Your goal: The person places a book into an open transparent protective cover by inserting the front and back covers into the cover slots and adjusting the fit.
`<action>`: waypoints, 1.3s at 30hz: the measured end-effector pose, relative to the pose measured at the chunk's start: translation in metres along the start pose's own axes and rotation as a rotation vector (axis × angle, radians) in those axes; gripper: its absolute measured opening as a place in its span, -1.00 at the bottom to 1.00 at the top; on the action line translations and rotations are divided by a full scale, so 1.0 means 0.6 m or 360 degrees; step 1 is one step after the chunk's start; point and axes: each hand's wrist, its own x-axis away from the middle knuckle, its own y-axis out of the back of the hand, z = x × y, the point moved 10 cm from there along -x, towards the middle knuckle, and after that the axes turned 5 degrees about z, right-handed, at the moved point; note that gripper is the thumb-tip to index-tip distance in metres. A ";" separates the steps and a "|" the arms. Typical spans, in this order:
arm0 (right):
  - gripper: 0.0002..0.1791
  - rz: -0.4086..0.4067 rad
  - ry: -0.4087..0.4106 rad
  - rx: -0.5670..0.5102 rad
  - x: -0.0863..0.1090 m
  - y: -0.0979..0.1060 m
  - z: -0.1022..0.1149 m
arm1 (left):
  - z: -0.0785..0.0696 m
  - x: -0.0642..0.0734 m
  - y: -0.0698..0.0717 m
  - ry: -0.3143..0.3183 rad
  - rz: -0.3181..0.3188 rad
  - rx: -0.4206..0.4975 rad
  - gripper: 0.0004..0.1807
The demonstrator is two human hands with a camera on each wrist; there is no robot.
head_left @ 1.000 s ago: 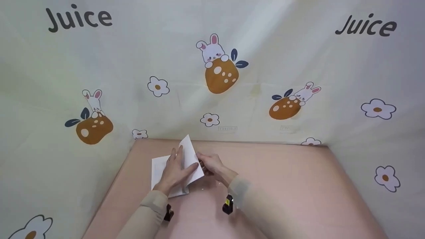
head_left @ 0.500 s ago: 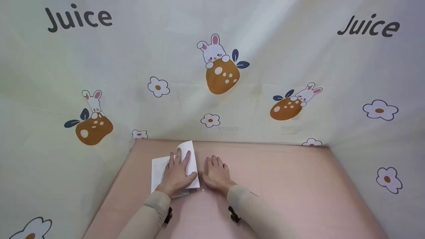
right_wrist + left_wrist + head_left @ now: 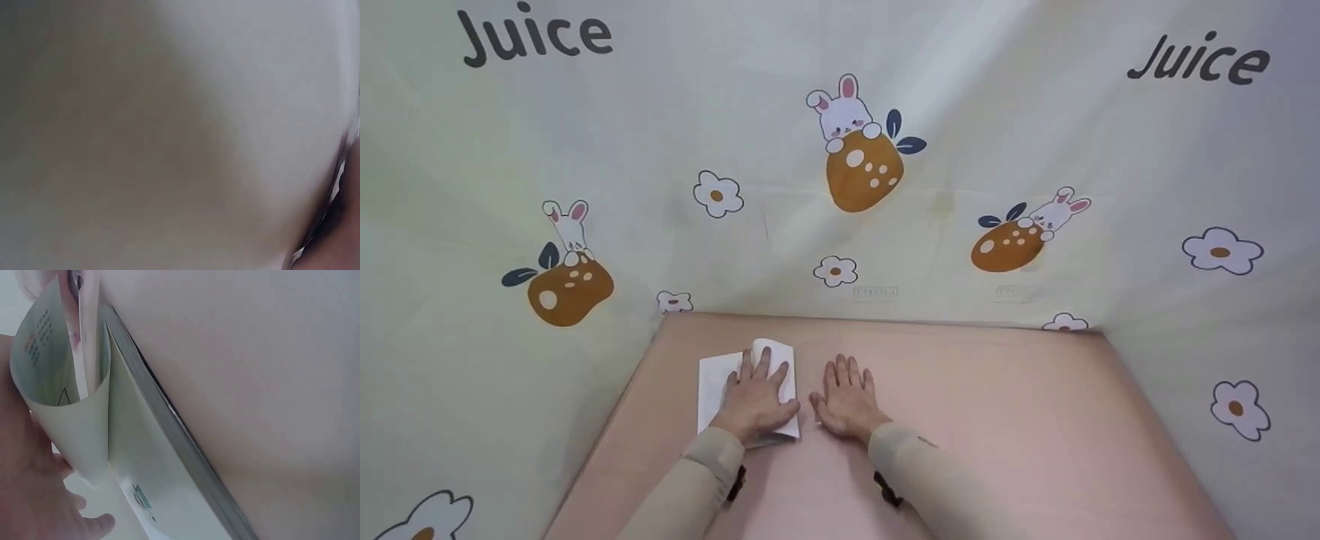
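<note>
A thin book or booklet (image 3: 712,382) with a white cover lies at the left of the table. My left hand (image 3: 756,397) rests on it, fingers spread and straight, pressing a curled-over white leaf (image 3: 785,358). In the left wrist view the leaf (image 3: 84,430) bends into a loop with small print inside, above the booklet's thick edge (image 3: 169,422). To the right, apart from the booklet, my right hand (image 3: 849,397) lies flat with straight fingers. Something with a shiny edge (image 3: 336,183) shows beneath it in the right wrist view; its kind is hidden.
A pink-covered table (image 3: 997,420) spreads out to the right and front. Pale curtain-like cloth (image 3: 945,247) printed with rabbits, fruit and flowers stands behind and at both sides.
The raised leaf has come down and folded over to the left under my left hand. My right hand has let go of the leaf's side and flattened on the table.
</note>
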 end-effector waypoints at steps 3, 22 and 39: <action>-0.13 0.0002 0.0003 -0.0008 -0.006 -0.005 -0.004 | 0.002 0.002 -0.004 -0.0003 0.0036 -0.0007 -0.10; -0.08 0.0153 0.0035 -0.0041 -0.024 -0.015 -0.022 | 0.003 -0.053 -0.054 0.0137 0.0043 -0.0055 -0.07; -0.07 0.0177 0.0003 0.0029 0.001 0.002 -0.005 | -0.026 -0.031 -0.041 0.0111 0.0169 -0.0024 -0.13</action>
